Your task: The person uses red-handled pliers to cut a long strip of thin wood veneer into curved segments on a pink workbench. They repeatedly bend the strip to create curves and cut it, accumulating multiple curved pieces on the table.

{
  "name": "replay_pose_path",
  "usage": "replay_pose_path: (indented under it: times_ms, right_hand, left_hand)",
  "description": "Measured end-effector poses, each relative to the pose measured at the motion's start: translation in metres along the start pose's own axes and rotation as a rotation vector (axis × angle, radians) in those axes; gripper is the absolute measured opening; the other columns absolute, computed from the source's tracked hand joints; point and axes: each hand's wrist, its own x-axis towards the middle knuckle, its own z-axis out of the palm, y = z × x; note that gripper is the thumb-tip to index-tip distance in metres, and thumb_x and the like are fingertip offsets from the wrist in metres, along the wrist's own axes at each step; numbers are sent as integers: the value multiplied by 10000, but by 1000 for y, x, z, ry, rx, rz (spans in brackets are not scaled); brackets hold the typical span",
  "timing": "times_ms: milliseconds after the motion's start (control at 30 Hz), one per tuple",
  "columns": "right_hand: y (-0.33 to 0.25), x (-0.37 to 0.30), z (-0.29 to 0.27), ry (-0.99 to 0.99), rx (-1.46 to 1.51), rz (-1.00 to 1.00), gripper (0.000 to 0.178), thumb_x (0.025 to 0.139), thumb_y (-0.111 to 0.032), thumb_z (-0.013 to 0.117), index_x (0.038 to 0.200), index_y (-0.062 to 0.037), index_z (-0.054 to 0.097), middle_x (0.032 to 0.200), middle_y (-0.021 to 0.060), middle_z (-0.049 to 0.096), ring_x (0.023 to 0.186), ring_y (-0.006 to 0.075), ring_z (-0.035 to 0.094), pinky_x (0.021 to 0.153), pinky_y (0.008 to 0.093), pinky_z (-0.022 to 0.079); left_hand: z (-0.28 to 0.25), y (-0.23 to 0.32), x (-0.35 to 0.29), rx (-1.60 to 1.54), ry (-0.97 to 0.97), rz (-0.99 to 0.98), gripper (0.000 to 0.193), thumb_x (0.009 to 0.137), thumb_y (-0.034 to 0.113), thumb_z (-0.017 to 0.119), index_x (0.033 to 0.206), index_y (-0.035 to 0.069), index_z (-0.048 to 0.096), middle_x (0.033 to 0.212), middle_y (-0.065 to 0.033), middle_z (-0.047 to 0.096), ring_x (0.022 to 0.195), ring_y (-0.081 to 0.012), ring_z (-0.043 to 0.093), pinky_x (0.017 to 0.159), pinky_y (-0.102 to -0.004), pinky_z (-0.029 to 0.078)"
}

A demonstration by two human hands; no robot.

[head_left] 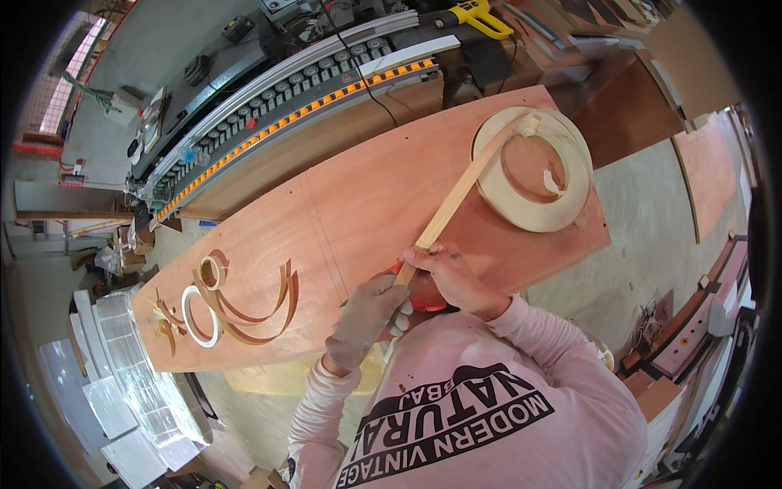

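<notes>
Workshop panel (342, 204), hands gripping banding strip (456, 196)

pale edge-banding strip (453, 200), taut from its coil (533, 169)

reddish-brown wooden panel (358, 204), pale coil of edge banding (538, 175) at its far end, curled veneer offcuts (244, 301), small tape roll (213, 273)

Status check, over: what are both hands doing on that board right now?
Left hand, gloved, and right hand both pinch the pale edging strip. Strip runs from the coil. Red tool beneath. Nothing blocking.
</notes>
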Motion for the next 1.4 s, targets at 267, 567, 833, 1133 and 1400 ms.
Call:
replay_pose_path:
  times_ms: [267, 567, 833, 1133, 1400]
  right_hand:
    - [-5, -5, 0, -153, -351, -142, 304, 979, -233, 709, 1134, 28, 690, 1021, 88, 700, 920, 193, 651, 830, 320, 507]
    - [11, -17, 2, -453, -1818, -552, 921, 759, -431, 815, 1493, -6, 454, 1517, 244, 386, 1415, 466, 322, 1138, 631, 291]
    - [-30, -26, -5, -405, -1861, -136, 923, 752, -338, 766, 1536, -18, 398, 1487, 277, 431, 1347, 461, 420, 1069, 619, 311]
    - [-89, -76, -84, -400, -611, 645, 348, 783, -287, 723, 986, -28, 610, 820, 38, 593, 728, 120, 606, 622, 261, 468]
    - [-89, -82, -70, -383, -541, 657, 412, 796, -339, 734, 1045, -31, 619, 861, 33, 586, 706, 133, 600, 624, 286, 483]
  left_hand:
    - [-11, -9, 11, 129, 47, 83, 286, 1030, 278, 607, 976, 17, 711, 636, 7, 559, 484, -81, 485, 441, -244, 368]
    - [-55, 3, 12, 142, 49, 201, 258, 1013, 188, 558, 938, 20, 740, 619, 3, 554, 466, -77, 461, 429, -244, 361]
    - [-79, -5, 19, 99, 35, 174, 249, 1001, 200, 580, 939, 28, 749, 613, 26, 530, 469, -65, 442, 433, -223, 341]
    - [-82, -13, 12, -65, -65, 177, 286, 995, 234, 587, 947, -4, 737, 575, 27, 489, 438, -59, 393, 405, -235, 302]
    - [-76, -16, 15, 17, -54, 161, 321, 1002, 254, 577, 942, -17, 737, 573, 15, 493, 438, -72, 406, 407, -252, 323]
